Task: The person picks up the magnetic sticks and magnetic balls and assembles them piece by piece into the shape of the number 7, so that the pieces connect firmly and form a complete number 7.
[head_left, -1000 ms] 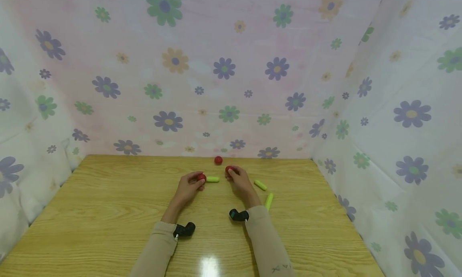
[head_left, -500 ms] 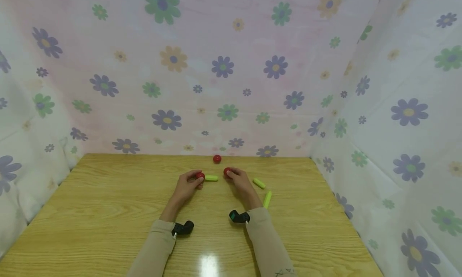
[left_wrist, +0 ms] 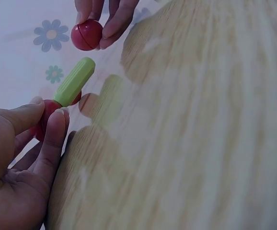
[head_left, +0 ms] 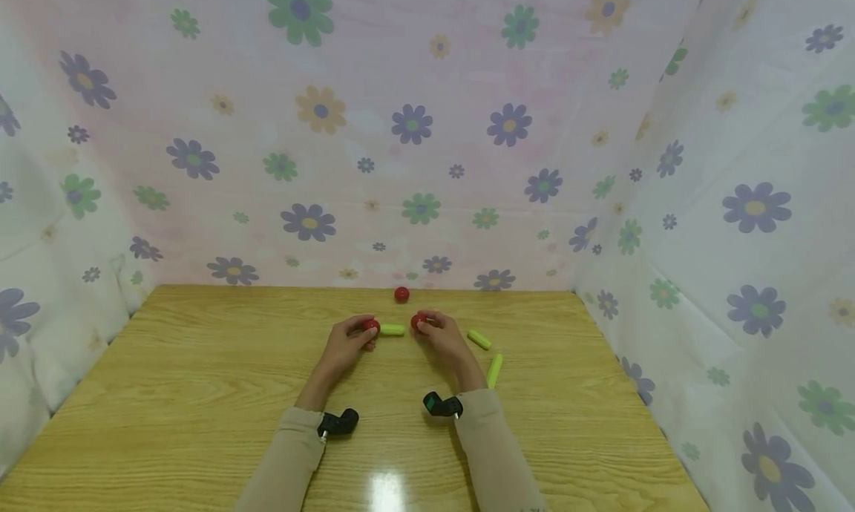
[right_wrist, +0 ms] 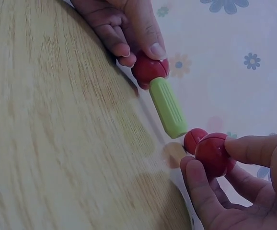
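Rod 1 (head_left: 494, 370): green, loose, nearer right edge of table (head_left: 220, 401), by right sleeve (head_left: 504, 453).
Rod 2 (head_left: 479, 339): green, loose, slanted, just right of right hand (head_left: 449, 341).
Left hand (head_left: 346, 345): pinching left ball (head_left: 372, 326), red, toward table's far edge.
Rod 3 (head_left: 392, 329): green, end against left ball, pointing at right ball (head_left: 418, 321).
Right hand: pinching right ball, red, apart from rod 3.
Third ball (head_left: 401, 294): red, near table's far edge.

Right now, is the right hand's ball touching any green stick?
No, a gap separates the red ball in the right hand from the nearest green stick.
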Demonstrator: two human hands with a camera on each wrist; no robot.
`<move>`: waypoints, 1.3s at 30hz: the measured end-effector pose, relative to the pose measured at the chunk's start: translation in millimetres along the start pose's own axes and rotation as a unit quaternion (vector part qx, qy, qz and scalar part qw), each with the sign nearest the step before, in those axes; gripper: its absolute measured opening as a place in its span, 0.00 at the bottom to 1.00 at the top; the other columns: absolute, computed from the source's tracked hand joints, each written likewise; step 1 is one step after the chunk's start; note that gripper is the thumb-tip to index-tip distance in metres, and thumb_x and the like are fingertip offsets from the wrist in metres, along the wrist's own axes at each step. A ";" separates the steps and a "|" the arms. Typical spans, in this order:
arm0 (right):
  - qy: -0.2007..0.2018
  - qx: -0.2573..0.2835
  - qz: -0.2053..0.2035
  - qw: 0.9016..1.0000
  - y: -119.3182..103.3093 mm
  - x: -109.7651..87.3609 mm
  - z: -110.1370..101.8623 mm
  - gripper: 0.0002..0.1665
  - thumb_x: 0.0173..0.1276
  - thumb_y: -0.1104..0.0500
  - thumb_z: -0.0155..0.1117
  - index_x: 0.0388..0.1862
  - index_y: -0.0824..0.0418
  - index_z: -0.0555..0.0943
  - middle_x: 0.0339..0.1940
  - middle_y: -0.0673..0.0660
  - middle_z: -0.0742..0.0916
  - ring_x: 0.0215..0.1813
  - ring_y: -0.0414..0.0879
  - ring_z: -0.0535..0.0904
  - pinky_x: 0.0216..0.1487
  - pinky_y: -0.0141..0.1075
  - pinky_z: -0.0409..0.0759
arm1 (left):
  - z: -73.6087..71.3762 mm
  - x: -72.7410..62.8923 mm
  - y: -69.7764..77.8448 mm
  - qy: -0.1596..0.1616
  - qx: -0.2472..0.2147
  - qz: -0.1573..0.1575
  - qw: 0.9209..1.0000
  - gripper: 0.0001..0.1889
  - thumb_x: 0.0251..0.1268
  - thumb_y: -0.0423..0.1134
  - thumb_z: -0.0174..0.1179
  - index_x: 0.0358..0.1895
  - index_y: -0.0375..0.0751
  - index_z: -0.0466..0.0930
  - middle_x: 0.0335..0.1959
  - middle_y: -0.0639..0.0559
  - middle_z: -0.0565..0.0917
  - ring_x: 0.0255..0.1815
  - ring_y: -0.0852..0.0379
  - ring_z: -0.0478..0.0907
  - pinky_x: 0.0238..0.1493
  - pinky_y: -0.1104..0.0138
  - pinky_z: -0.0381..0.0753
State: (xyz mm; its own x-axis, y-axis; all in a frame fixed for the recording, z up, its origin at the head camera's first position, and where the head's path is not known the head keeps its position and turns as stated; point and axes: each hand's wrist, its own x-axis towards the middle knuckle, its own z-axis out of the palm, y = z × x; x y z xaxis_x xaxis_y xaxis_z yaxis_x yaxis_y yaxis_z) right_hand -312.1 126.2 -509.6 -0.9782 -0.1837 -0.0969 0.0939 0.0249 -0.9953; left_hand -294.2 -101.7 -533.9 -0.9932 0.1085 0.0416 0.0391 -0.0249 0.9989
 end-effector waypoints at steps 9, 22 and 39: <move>0.032 0.033 -0.003 0.999 2.7 -9.7 9.3 0.21 0.79 0.70 0.53 0.67 0.77 0.72 0.63 0.76 0.77 0.62 0.61 0.80 0.61 0.42 0.82 | -0.9 2.4 -2.4 -0.004 0.004 0.000 1.000 0.22 0.75 0.29 0.57 0.69 0.26 0.71 0.55 0.30 0.79 0.41 0.55 0.84 0.41 0.70 0.86; 0.026 0.087 -0.018 0.996 17.1 -11.1 8.0 0.21 0.82 0.66 0.50 0.69 0.75 0.71 0.65 0.73 0.76 0.55 0.48 0.84 0.56 0.32 0.83 | 0.1 1.4 0.0 -0.007 0.006 0.004 1.000 0.23 0.76 0.30 0.58 0.69 0.26 0.71 0.56 0.30 0.80 0.41 0.55 0.84 0.39 0.71 0.85; -0.002 0.113 -0.003 0.994 20.6 -13.1 5.0 0.23 0.82 0.65 0.50 0.71 0.74 0.69 0.68 0.74 0.74 0.56 0.49 0.84 0.57 0.32 0.82 | -0.8 0.6 -1.0 -0.018 0.016 0.005 1.000 0.24 0.76 0.32 0.58 0.70 0.27 0.70 0.59 0.28 0.80 0.46 0.53 0.84 0.41 0.71 0.84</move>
State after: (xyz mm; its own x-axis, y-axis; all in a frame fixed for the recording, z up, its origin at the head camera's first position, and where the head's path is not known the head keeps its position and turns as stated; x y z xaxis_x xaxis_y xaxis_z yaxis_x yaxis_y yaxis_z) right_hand -296.4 124.3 -528.9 -0.9782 -0.1868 -0.0906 0.1276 -0.1971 -0.9720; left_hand -294.9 -102.5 -534.9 -0.9882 0.1439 0.0523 0.0538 0.0065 0.9985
